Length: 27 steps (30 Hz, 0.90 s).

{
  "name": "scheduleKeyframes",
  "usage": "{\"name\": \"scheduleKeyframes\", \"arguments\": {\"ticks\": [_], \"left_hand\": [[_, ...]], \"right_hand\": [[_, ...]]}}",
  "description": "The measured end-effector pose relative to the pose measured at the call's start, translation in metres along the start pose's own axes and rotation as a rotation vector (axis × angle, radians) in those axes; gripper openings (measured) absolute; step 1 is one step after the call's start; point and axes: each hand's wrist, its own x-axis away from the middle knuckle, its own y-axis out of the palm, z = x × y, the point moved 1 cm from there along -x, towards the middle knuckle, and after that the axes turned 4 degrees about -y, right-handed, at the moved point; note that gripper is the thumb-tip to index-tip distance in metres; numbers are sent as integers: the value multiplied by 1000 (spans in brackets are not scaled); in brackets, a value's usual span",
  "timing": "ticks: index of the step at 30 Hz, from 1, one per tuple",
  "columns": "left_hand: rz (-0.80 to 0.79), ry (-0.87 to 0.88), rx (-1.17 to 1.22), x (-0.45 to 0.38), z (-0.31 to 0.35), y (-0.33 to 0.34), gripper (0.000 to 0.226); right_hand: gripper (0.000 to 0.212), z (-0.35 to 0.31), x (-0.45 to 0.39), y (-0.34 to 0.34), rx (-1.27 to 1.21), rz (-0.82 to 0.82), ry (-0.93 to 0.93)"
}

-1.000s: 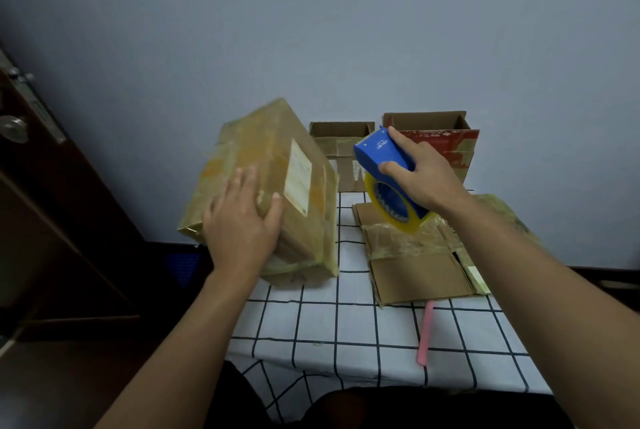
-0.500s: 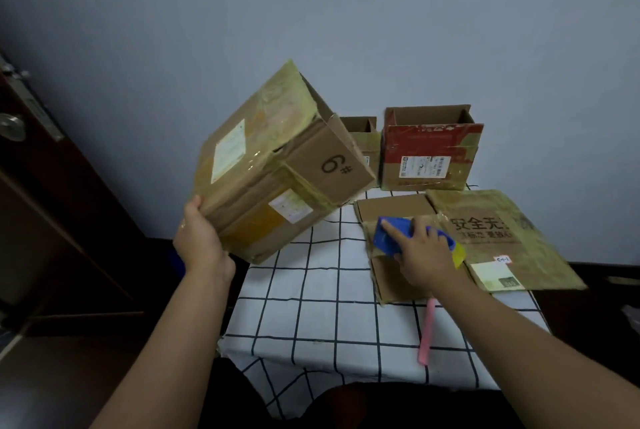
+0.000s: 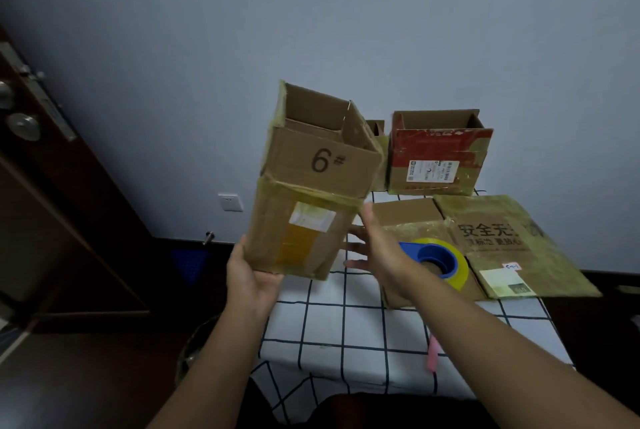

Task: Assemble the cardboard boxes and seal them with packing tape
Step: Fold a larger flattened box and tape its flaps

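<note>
Left hand [image 3: 254, 278]: fingers under the bottom corner of the box, thumb up along its left edge, gripping it; right hand [image 3: 375, 248]: fingers straight and spread, reaching toward the box's lower right side, contact with it not clear; box [image 3: 311, 182]: brown cardboard, marked "6#", held upright above the table's left edge, top flaps standing open, old tape and a pale label on the front; tape dispenser [image 3: 434, 260]: blue, with a yellow-edged roll, lying on flattened cardboard just right of the right hand, not held; flattened cardboard [image 3: 512, 238]: two sheets side by side on the table, the right one printed with dark characters and bearing labels; red-printed box [image 3: 438, 154]: open-topped, standing at the table's far edge against the wall; smaller box [image 3: 375, 128]: mostly hidden behind the held box; table [image 3: 346, 335]: white cloth with dark grid lines; pink strip [image 3: 433, 354]: on the cloth near the front edge, beside the right forearm; door [image 3: 38, 158]: dark wood, knob at left.
</note>
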Motion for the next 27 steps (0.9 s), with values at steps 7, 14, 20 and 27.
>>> {"name": "scheduleKeyframes", "arguments": {"ticks": [7, 14, 20, 27], "left_hand": [[-38, 69, -65, -6, -13, 3, 41], [-22, 307, -342, 2, -25, 13, 40], [16, 477, -659, 14, -34, 21, 78], [235, 696, -732, 11, 44, 34, 88]], "right_hand": [[110, 12, -6, 41, -17, 391, -150], [130, 13, -14, 52, -100, 341, -51], [63, -1, -28, 39, -223, 465, -76], [37, -14, -30, -2, -194, 358, -22]]}}
